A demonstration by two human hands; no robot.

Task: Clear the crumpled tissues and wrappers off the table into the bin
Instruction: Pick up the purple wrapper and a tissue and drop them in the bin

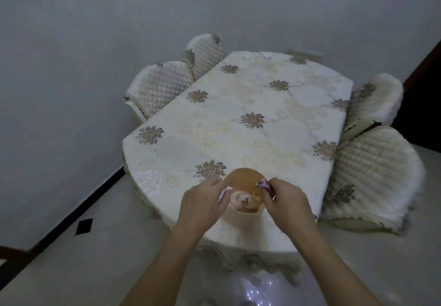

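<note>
One view only, worn on the head, looking forward and steeply down from standing height at the near end of the table (250, 105). Wide-angle, with strong bending near the edges: wall line and floor border run tilted at left. Near to the bin (241, 217) at the table's close edge, with left hand (202, 200) and right hand (286, 198) reaching in from the bottom of the frame, forearms large in the foreground. Far end of the table toward the top centre, chairs (162, 86) on both sides. No second view to share anything with.
</note>
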